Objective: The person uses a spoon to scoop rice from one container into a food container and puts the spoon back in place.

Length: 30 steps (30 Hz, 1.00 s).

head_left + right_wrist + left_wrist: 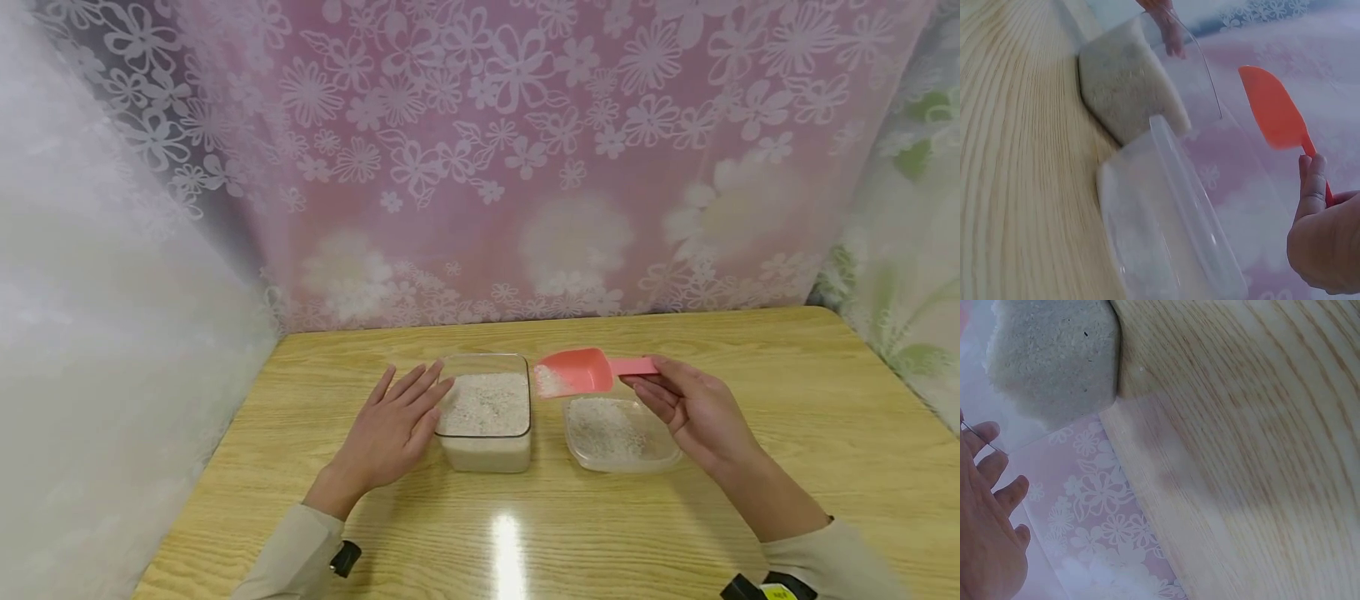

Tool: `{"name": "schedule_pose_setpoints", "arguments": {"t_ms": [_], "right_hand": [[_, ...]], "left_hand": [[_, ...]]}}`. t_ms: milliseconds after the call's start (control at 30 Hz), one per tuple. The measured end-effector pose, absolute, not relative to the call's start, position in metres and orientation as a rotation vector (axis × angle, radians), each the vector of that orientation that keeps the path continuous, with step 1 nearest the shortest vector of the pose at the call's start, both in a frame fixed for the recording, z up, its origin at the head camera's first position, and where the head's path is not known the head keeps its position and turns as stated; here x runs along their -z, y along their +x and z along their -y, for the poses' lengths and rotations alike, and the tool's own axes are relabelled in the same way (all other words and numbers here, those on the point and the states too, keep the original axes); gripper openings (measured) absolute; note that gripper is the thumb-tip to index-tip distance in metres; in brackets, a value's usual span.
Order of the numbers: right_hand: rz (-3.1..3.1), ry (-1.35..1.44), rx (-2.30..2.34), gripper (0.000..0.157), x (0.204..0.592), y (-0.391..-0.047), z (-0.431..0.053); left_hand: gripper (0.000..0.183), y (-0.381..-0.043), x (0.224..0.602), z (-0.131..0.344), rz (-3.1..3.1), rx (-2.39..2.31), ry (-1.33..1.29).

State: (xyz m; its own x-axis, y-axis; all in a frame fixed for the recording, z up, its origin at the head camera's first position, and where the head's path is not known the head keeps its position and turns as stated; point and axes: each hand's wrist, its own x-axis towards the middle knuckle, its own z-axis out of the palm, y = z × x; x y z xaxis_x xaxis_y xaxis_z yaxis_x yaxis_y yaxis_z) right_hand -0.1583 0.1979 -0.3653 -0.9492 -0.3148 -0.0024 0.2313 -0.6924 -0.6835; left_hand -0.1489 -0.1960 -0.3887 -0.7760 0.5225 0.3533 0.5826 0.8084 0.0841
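Note:
My right hand grips the handle of a pink scoop, held level above the back of a shallow clear plastic container. White rice grains lie toward the scoop's front lip. More rice covers part of that container's bottom. To the left, a deeper clear square container is well filled with rice. My left hand rests on this container's left rim, fingers spread and fairly straight. In the right wrist view the orange-looking scoop stands apart from both containers.
Both containers stand side by side on a wood-grain table, a narrow gap between them. Behind the table's far edge hangs a pink flowered curtain. Pale curtains hang at the sides.

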Motion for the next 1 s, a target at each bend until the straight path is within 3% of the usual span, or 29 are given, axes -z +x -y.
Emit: {"name": "schedule_pose_setpoints", "arguments": {"t_ms": [533,1000], "right_hand": [[-0.991,-0.136,2.666,0.032,0.392,-0.144,-0.271],[-1.178,-0.192,2.603,0.032,0.406,-0.138,-0.289]], "left_hand": [[0.045,-0.148,0.389,0.196,2.686,0.280,-0.833],[0.044,-0.149,0.391,0.197,2.684,0.307,-0.836]]}}
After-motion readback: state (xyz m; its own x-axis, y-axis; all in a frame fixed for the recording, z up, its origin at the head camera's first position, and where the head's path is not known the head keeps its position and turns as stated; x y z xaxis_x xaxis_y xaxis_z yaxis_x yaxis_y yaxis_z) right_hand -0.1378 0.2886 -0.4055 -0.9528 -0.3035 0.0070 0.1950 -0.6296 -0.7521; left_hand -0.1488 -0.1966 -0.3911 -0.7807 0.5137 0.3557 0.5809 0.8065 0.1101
